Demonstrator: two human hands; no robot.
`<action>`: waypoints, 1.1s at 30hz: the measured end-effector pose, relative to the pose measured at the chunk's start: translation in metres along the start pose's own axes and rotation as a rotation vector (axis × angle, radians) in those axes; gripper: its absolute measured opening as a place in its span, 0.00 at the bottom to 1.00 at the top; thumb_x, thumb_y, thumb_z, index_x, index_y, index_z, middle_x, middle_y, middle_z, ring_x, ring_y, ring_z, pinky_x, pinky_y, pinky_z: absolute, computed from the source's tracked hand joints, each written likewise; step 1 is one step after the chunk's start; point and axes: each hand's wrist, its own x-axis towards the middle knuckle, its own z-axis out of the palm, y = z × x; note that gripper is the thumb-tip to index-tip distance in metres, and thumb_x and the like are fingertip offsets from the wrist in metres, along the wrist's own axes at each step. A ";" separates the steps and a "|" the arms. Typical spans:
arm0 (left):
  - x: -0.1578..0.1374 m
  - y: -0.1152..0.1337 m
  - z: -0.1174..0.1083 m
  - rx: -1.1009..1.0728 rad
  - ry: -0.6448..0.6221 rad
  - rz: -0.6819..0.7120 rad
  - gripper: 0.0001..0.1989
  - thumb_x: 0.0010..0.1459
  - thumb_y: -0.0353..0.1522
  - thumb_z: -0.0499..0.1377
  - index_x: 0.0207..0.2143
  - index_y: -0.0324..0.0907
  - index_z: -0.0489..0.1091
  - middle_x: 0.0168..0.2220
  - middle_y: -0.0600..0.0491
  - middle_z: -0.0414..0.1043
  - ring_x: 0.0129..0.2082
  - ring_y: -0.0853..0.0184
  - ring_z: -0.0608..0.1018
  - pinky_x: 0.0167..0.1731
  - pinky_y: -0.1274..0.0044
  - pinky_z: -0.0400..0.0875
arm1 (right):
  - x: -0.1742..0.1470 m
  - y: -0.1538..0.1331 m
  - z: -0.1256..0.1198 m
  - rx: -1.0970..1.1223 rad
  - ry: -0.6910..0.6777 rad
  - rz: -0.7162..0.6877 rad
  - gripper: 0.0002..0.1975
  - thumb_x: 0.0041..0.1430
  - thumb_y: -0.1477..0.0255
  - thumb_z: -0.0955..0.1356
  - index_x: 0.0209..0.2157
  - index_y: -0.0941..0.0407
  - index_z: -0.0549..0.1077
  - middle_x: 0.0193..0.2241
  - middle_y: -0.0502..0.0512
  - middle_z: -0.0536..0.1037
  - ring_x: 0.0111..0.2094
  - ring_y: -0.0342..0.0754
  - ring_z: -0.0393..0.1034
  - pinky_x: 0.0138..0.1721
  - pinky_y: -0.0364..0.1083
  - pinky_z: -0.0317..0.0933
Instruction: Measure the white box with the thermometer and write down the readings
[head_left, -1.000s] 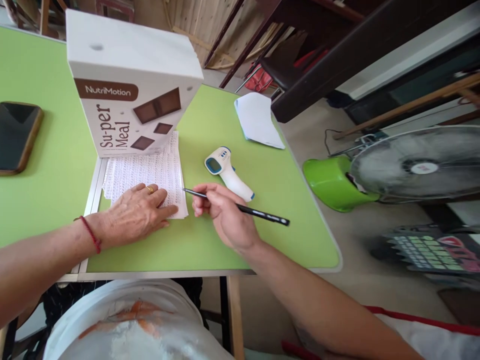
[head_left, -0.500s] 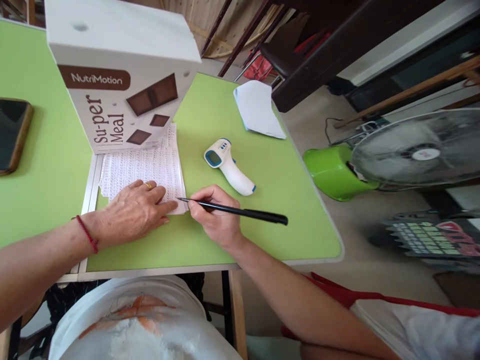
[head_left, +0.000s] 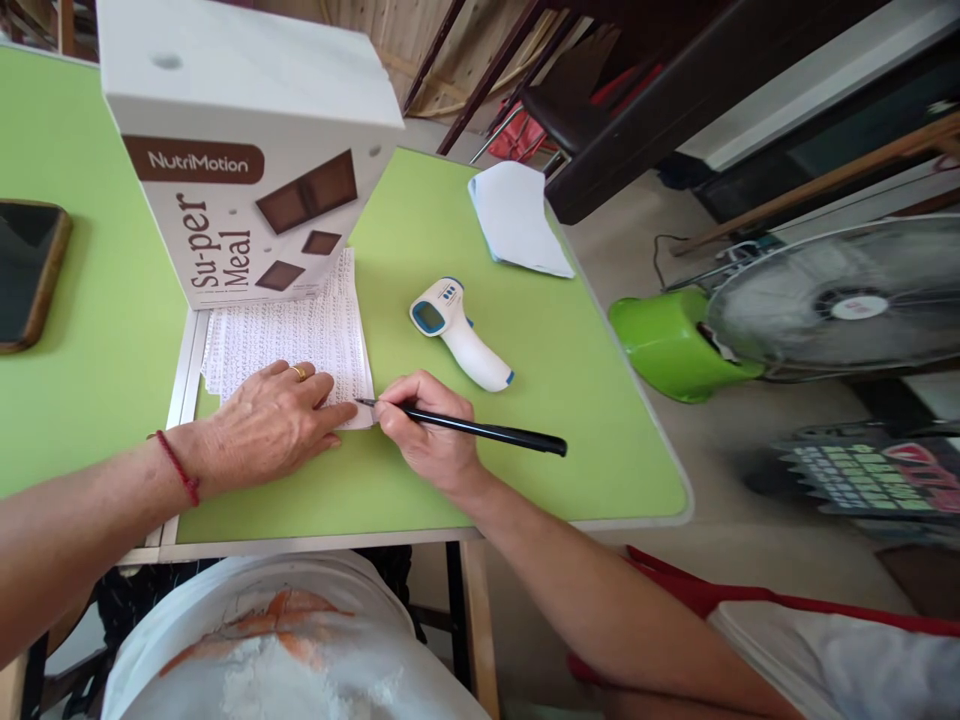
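My left hand (head_left: pixel 281 420) lies flat, fingers apart, over the lower part of a stack of handwritten paper (head_left: pixel 300 340). A red cord is round its wrist and a ring on one finger. My right hand (head_left: pixel 431 430) pinches a black pen (head_left: pixel 495 433) near its tip, which meets the paper's right edge close to my left index finger. Rows of small writing cover the sheet. Behind it a white NutriMotion box (head_left: pixel 247 220) stands on the paper's upper part and hides it. Right of the paper lies a white and blue infrared thermometer (head_left: pixel 465 340).
A phone (head_left: pixel 30 275) rests at the left of the green table (head_left: pixel 600 450). Folded white sheets (head_left: pixel 519 220) lie near its far right edge. Beyond that edge are a green bucket (head_left: pixel 660 345) and a fan (head_left: pixel 840 300). A metal strip (head_left: pixel 184 375) crosses the tabletop.
The pen's back end has dipped slightly and swung left as my right hand shifted a little. My left hand stays in place on the paper.
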 end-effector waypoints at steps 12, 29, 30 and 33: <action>0.001 0.000 -0.003 -0.011 -0.010 0.004 0.12 0.65 0.36 0.55 0.48 0.43 0.72 0.34 0.48 0.69 0.33 0.60 0.72 0.34 0.70 0.67 | 0.000 -0.002 0.000 -0.013 -0.037 0.045 0.07 0.52 0.72 0.67 0.23 0.53 0.65 0.16 0.44 0.67 0.19 0.41 0.60 0.21 0.42 0.57; 0.000 -0.001 -0.005 0.000 0.001 0.008 0.11 0.65 0.36 0.56 0.47 0.44 0.72 0.33 0.49 0.69 0.31 0.62 0.71 0.33 0.71 0.67 | 0.001 -0.001 0.000 -0.013 -0.001 0.064 0.06 0.51 0.72 0.67 0.23 0.53 0.65 0.16 0.44 0.67 0.18 0.40 0.59 0.21 0.41 0.57; 0.000 -0.001 -0.005 0.000 0.001 0.009 0.11 0.65 0.36 0.56 0.47 0.44 0.72 0.33 0.49 0.68 0.31 0.62 0.71 0.33 0.71 0.67 | 0.001 -0.001 0.000 -0.016 -0.007 0.064 0.06 0.51 0.72 0.67 0.23 0.53 0.65 0.16 0.44 0.67 0.18 0.41 0.59 0.21 0.41 0.57; 0.001 -0.001 -0.005 -0.002 -0.001 0.010 0.11 0.65 0.35 0.56 0.47 0.44 0.72 0.34 0.48 0.69 0.31 0.61 0.71 0.33 0.70 0.67 | 0.001 -0.002 0.000 -0.007 -0.019 0.047 0.06 0.50 0.73 0.66 0.22 0.53 0.64 0.16 0.44 0.67 0.18 0.40 0.59 0.20 0.41 0.56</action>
